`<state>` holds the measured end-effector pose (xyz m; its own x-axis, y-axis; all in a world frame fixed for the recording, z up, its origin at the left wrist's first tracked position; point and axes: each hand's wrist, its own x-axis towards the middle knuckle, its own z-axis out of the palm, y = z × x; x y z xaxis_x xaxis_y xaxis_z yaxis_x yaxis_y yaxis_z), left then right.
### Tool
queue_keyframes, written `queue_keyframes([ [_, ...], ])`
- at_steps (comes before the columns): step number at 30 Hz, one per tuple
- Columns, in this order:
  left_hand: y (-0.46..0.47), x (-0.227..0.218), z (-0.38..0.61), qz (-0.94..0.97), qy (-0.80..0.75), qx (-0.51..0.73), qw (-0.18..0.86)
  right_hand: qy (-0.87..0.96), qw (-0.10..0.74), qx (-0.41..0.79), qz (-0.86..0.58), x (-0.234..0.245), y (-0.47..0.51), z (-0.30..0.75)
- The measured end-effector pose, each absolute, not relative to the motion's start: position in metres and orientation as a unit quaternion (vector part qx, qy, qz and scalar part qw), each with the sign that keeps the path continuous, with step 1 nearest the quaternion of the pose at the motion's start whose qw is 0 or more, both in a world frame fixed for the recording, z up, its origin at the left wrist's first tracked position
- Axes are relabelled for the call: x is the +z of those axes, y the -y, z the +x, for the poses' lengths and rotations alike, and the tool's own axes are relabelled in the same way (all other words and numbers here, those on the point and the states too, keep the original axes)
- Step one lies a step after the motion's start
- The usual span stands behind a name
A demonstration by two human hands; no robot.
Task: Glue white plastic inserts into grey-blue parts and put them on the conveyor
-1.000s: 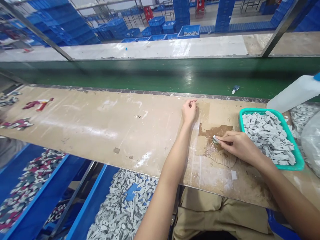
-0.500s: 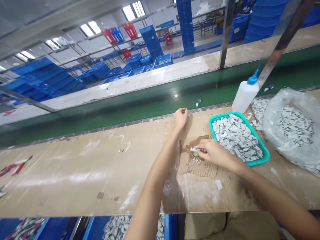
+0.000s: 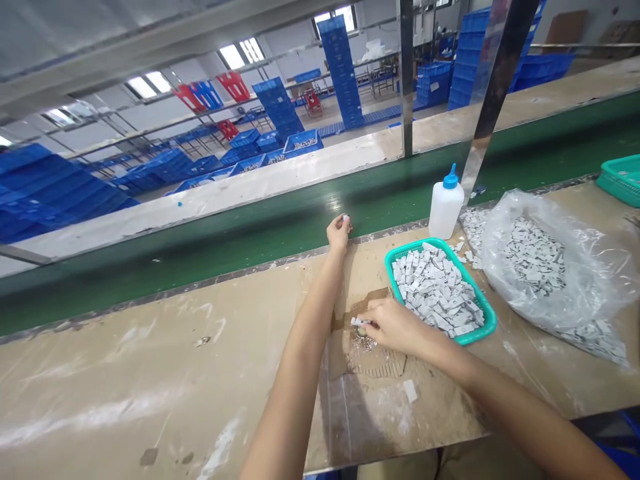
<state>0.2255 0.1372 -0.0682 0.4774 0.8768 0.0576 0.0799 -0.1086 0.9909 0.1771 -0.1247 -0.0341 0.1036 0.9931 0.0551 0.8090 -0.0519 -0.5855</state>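
Observation:
My left hand (image 3: 339, 235) is closed at the far edge of the bench, beside the green belt (image 3: 280, 227). A small whitish piece (image 3: 345, 217) shows between its fingertips, too small to make out fully. My right hand (image 3: 393, 325) pinches a small light-grey plastic piece (image 3: 357, 322) just above a small round object (image 3: 361, 332), partly hidden by the fingers. Below them lies a worn, wet-looking piece of cardboard (image 3: 377, 363). Close to my right hand stands a green basket (image 3: 490, 328) heaped with similar grey plastic pieces (image 3: 440, 287).
A white squeeze bottle (image 3: 445, 208) with a blue cap stands behind the basket. To its right is a clear plastic bag (image 3: 590, 280) of grey pieces. One loose flat piece (image 3: 411, 391) lies on the bench. Another green basket (image 3: 620, 180) sits at far right; a metal post (image 3: 493, 100) rises beyond the belt.
The view has swung to the right, so the bench appears shifted left. A whitish piece now shows in my left hand's fingertips. My right hand keeps its pinch over the cardboard.

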Motion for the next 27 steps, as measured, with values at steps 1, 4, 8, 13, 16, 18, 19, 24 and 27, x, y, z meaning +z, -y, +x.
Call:
queue_keyframes([
  [1, -0.134, -0.066, 0.213, 0.635, -0.359, 0.356, 0.584, 0.643, 0.248, 0.187, -0.7, -0.034, 0.125, 0.177],
  [4, -0.115, -0.063, 0.164, 0.589, -0.338, 0.341, 0.649, 0.644, 0.257, 0.188, -0.696, -0.034, 0.125, 0.177],
  [8, -0.083, -0.067, 0.097, 0.551, -0.33, 0.32, 0.697, 0.644, 0.27, 0.194, -0.69, -0.033, 0.126, 0.177],
  [13, -0.053, -0.068, 0.048, 0.545, -0.305, 0.336, 0.705, 0.584, 0.387, 0.238, -0.673, -0.028, 0.13, 0.178],
  [16, -0.041, -0.061, 0.04, 0.574, -0.281, 0.346, 0.687, 0.544, 0.481, 0.209, -0.655, -0.027, 0.132, 0.18],
  [18, -0.034, -0.056, 0.041, 0.613, -0.256, 0.318, 0.677, 0.53, 0.536, 0.162, -0.637, -0.027, 0.133, 0.181],
  [19, -0.03, -0.055, 0.041, 0.631, -0.243, 0.298, 0.674, 0.528, 0.556, 0.139, -0.626, -0.028, 0.132, 0.181],
  [24, -0.012, -0.05, 0.045, 0.649, -0.208, 0.241, 0.691, 0.564, 0.564, 0.063, -0.6, -0.03, 0.131, 0.182],
  [27, -0.005, -0.043, 0.045, 0.637, -0.205, 0.236, 0.705, 0.581, 0.548, 0.044, -0.6, -0.031, 0.131, 0.182],
])
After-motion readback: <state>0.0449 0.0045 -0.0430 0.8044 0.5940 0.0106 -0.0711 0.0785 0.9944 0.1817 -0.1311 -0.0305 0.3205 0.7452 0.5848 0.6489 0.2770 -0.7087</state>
